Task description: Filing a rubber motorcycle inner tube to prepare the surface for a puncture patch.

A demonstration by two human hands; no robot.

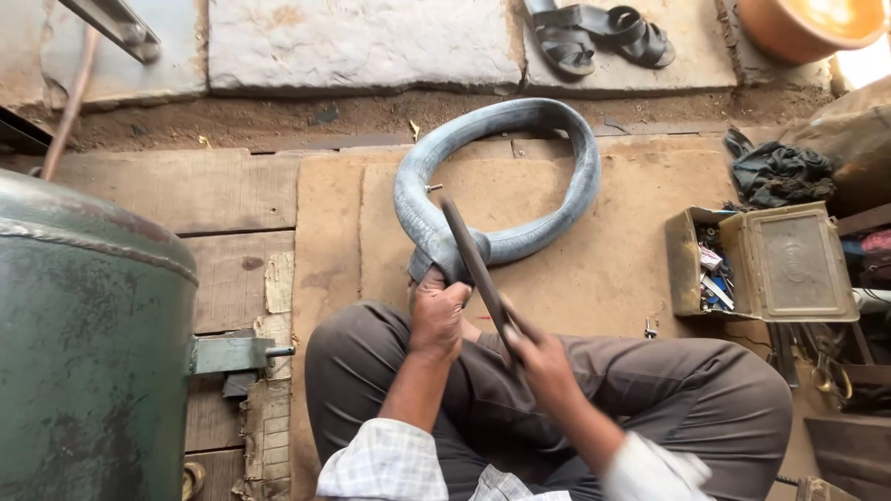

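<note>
A green tank (88, 343) crowds the mat's (603, 269) left edge; an open metal toolbox (770, 264) sits at its right edge, sandals (594, 32) beyond. The grey inner tube (557, 139) loops mid-mat, folded. The left hand (436, 311) grips the fold; the right hand (538, 357) clasps a flat file (473, 260) across it.

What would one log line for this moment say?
left hand: grips folded inner tube | right hand: holds flat file on tube | seated on floor

Head camera looks steeply down, close over the lap (557, 390)
</note>
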